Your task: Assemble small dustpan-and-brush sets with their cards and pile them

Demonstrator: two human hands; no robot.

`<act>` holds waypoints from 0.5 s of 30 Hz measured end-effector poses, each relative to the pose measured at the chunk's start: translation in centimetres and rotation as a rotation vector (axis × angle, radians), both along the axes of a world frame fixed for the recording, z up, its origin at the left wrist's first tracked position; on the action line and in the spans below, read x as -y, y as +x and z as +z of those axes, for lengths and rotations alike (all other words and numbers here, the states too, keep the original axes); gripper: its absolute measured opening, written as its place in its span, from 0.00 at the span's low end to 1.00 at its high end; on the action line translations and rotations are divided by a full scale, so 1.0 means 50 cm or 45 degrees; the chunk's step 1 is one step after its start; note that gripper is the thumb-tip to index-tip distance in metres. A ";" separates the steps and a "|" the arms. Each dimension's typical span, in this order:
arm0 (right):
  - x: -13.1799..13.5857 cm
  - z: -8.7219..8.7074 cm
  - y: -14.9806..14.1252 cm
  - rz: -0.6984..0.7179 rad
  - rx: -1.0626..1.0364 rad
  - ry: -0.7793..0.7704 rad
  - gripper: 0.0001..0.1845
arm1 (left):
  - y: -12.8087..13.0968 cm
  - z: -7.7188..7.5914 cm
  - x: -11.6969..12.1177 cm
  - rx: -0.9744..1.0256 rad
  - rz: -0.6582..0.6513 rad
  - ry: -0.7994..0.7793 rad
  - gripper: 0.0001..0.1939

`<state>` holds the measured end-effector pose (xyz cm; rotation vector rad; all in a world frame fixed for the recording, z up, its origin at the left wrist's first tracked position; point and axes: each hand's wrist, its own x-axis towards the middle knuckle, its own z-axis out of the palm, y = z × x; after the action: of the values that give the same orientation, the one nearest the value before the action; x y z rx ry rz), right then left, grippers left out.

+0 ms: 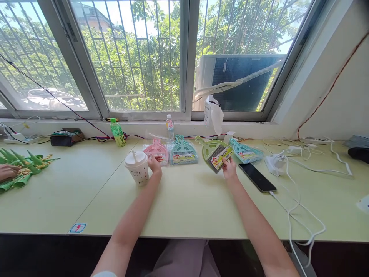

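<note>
My right hand (229, 167) grips the near edge of a green packaged mini dustpan-and-brush set (215, 152), which lies on the pale green table (187, 200). My left hand (155, 164) reaches forward and its fingers rest closed on the near edge of a pink set (156, 150). A teal set (182, 152) lies between the two. Another teal set (245, 152) lies to the right of the green one. A white paper cup (137, 167) with lid and straw stands just left of my left hand.
A black phone (257, 177) on a white cable (296, 207) lies right of my right hand, by a white charger (275, 163). Two bottles (118, 132) stand near the window sill. Green plastic pieces (21, 165) and another person's hand (7, 172) are at far left.
</note>
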<state>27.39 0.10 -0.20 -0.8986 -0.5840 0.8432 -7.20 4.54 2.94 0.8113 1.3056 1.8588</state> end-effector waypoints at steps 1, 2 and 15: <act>0.000 -0.001 -0.001 -0.001 -0.010 -0.002 0.25 | -0.005 0.000 -0.003 -0.014 0.042 -0.022 0.24; 0.001 -0.001 -0.003 -0.001 -0.015 -0.003 0.24 | -0.008 0.000 -0.005 -0.032 0.073 -0.039 0.24; 0.007 -0.006 -0.012 0.056 -0.007 -0.014 0.24 | 0.045 0.028 0.058 -0.223 0.078 0.069 0.30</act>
<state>26.76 -0.27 -0.48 -0.8960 -0.5970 0.8893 -4.95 1.63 4.35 0.9919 1.4063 1.9135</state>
